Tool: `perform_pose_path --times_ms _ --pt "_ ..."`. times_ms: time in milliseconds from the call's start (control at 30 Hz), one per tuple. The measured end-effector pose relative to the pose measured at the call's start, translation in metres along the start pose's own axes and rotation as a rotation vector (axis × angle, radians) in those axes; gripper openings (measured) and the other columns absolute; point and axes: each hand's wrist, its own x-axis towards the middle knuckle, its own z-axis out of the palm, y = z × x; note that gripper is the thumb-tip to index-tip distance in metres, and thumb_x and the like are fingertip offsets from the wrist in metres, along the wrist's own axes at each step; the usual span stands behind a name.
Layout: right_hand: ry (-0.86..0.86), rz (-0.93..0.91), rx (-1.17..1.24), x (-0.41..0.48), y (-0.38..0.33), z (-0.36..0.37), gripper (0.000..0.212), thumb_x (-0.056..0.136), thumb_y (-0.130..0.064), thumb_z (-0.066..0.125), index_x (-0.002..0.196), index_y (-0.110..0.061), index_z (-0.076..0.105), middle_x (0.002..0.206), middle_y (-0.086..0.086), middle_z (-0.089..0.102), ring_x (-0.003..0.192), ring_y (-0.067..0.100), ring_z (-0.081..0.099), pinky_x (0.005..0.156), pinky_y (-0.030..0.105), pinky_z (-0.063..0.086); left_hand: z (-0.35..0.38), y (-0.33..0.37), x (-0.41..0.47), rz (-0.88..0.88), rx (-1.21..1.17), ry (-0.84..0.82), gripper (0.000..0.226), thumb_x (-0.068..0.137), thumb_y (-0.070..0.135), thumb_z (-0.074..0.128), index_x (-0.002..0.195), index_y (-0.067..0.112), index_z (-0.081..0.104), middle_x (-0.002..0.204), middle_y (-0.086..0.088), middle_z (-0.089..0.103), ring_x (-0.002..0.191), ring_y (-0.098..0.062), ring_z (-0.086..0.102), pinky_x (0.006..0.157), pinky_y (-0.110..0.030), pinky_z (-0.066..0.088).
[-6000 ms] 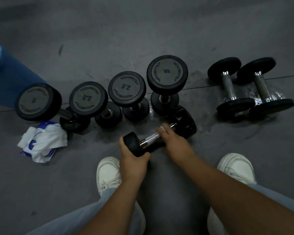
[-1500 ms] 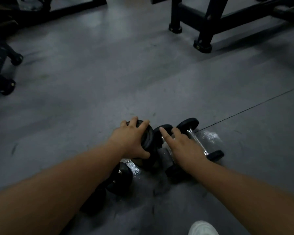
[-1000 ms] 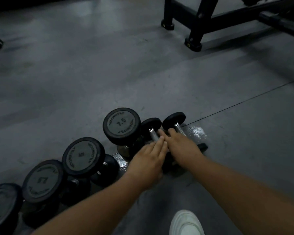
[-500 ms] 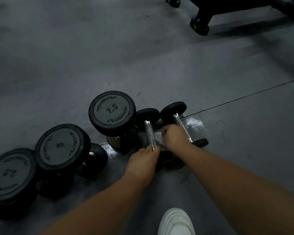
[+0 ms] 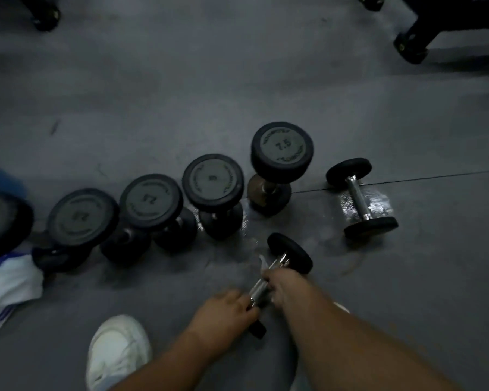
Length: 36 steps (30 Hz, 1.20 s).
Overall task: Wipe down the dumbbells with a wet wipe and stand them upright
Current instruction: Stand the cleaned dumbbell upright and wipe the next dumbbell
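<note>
A small black dumbbell (image 5: 290, 252) with a chrome handle lies tilted on the floor just in front of me. My left hand (image 5: 223, 309) grips its near end. My right hand (image 5: 285, 286) is curled round the chrome handle, with a scrap of wet wipe (image 5: 263, 262) showing at its fingertips. A row of several dumbbells stands upright behind, the rightmost marked 7.5 (image 5: 283, 149), next to it one marked 5 (image 5: 213, 182). Another small dumbbell (image 5: 360, 200) lies flat on a wet patch at the right.
A white and blue wipes pack (image 5: 9, 283) lies at the left edge. My white shoe (image 5: 116, 348) is at the bottom. Black machine feet (image 5: 410, 49) stand at the top right, another foot (image 5: 44, 19) at the top left. Grey floor all around.
The small dumbbell has been pulled away from its neighbour toward me. My left hand moved onto its near end and my right hand onto the handle. The camera tilted down and left.
</note>
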Motion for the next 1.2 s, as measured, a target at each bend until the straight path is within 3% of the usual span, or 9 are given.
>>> perform_pose_path --times_ms 167,233,333,433,567,733,900,1067,1200 --pt "0.053 -0.032 0.280 -0.019 0.083 0.055 0.028 0.088 -0.019 0.070 0.111 -0.004 0.062 0.093 0.013 0.067 0.062 0.019 0.060 0.042 0.023 0.043 0.012 -0.023 -0.076 -0.107 -0.045 0.022 0.025 0.073 0.029 0.045 0.081 0.029 0.069 0.079 0.007 0.062 0.074 -0.015 0.062 0.067 -0.024 0.046" --pt "0.040 -0.019 0.424 -0.029 0.096 0.071 0.027 0.089 -0.019 0.068 0.110 -0.002 0.061 0.097 0.016 0.066 0.063 0.021 0.060 0.038 0.021 0.044 0.011 -0.024 -0.090 -0.286 -0.130 0.043 0.030 0.076 0.024 0.047 0.098 0.025 0.068 0.108 -0.002 0.065 0.103 -0.022 0.063 0.078 -0.026 0.048" --pt "0.096 -0.052 0.427 -0.033 0.104 0.078 0.033 0.084 -0.029 0.074 0.106 -0.008 0.063 0.084 0.007 0.064 0.053 0.013 0.051 0.030 0.015 0.035 0.011 -0.016 -0.090 -0.592 -0.411 -0.100 0.080 0.087 0.002 0.055 0.155 0.012 0.016 0.165 -0.009 0.000 0.151 -0.029 0.011 0.113 -0.036 0.032" --pt "0.123 -0.049 0.160 -0.033 0.107 0.063 0.041 0.076 -0.046 0.078 0.093 -0.011 0.065 0.072 0.003 0.056 0.048 0.012 0.043 0.032 0.017 0.030 0.009 -0.009 -0.085 -0.699 -0.497 -0.121 0.101 0.086 0.002 0.060 0.156 0.013 -0.012 0.163 -0.006 -0.022 0.153 -0.023 -0.002 0.119 -0.034 0.023" --pt "0.124 -0.138 -0.136 -0.048 0.106 0.042 0.032 0.095 -0.030 0.050 0.100 -0.002 0.065 0.073 0.008 0.057 0.055 0.016 0.046 0.045 0.022 0.037 0.018 -0.004 -0.084 -0.829 -0.488 -0.059 0.099 0.088 0.009 0.056 0.155 0.014 -0.016 0.163 -0.009 -0.019 0.153 -0.026 -0.003 0.120 -0.036 0.017" --pt "0.137 -0.741 -0.706 -0.075 0.121 0.043 0.026 0.088 0.008 0.045 0.099 -0.002 0.067 0.097 0.007 0.056 0.092 0.019 0.051 0.071 0.012 0.033 0.036 0.017 -0.093 -0.963 -0.651 0.073 0.096 0.089 0.019 0.057 0.156 0.013 -0.012 0.166 -0.008 -0.006 0.152 -0.024 0.006 0.121 -0.032 0.019" --pt "0.113 -1.138 -1.260 -0.047 0.119 0.057 0.020 0.086 -0.021 0.057 0.099 -0.025 0.072 0.134 0.006 0.054 0.123 0.024 0.049 0.101 0.031 0.037 0.052 0.001 -0.098 -0.872 -0.734 0.136 0.112 0.082 0.037 0.068 0.155 0.024 -0.015 0.165 -0.001 -0.008 0.151 -0.020 0.012 0.116 -0.032 0.029" --pt "0.138 -1.128 -1.266 -0.038 0.116 0.073 0.041 0.087 -0.035 0.028 0.103 -0.028 0.066 0.107 -0.007 0.068 0.116 0.012 0.057 0.107 0.032 0.025 0.049 -0.009 -0.088 -0.800 -0.867 0.154 0.107 0.081 0.015 0.064 0.153 0.040 -0.012 0.162 0.016 -0.019 0.127 -0.024 0.052 0.093 -0.034 0.050" --pt "0.218 -1.223 -1.171 -0.036 0.134 0.075 0.044 0.086 -0.020 0.037 0.116 -0.006 0.066 0.115 0.004 0.070 0.116 0.019 0.061 0.110 0.032 0.021 0.048 -0.016 -0.078 -0.837 -0.941 0.153 0.094 0.086 0.012 0.061 0.156 0.031 0.001 0.165 0.011 -0.011 0.139 -0.019 0.041 0.101 -0.026 0.042"
